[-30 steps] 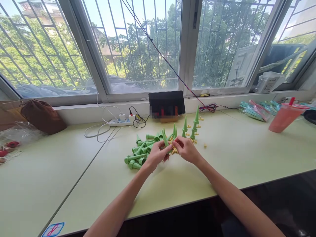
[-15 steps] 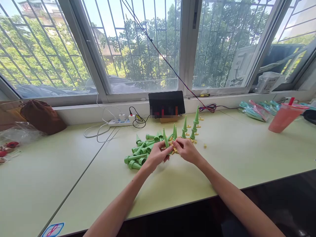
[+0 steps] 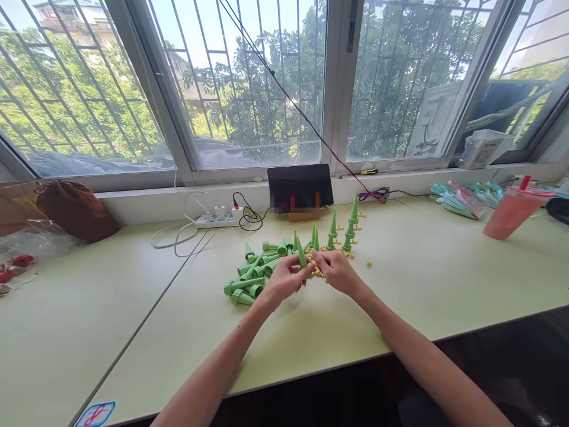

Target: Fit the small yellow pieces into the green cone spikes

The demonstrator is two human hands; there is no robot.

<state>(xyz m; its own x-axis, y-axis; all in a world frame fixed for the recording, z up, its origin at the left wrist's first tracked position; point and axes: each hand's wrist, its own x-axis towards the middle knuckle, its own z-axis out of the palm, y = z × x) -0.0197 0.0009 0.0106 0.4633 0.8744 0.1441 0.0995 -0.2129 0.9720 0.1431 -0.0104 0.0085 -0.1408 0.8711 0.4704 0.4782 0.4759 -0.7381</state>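
A green cone-shaped watering spike points upward between the thumb and fingers of my left hand. Close on its right, my right hand is pinched shut; whatever its fingertips hold is too small and hidden to make out. Small yellow valves lie in a pile behind and between my hands. To the left is a heap of loose green spikes. Beyond my right hand, green spikes with yellow valves sticking out stand upright in two stacks, a taller one and a shorter one.
A black tablet leans at the back by the window. A power strip with white and black cables lies left of it. One stray yellow piece is on the table. A red drink cup stands at the right.
My right hand has shifted slightly right, away from the spike. The spike in my left hand has moved a little right and down, uncovering another upright spike behind it.
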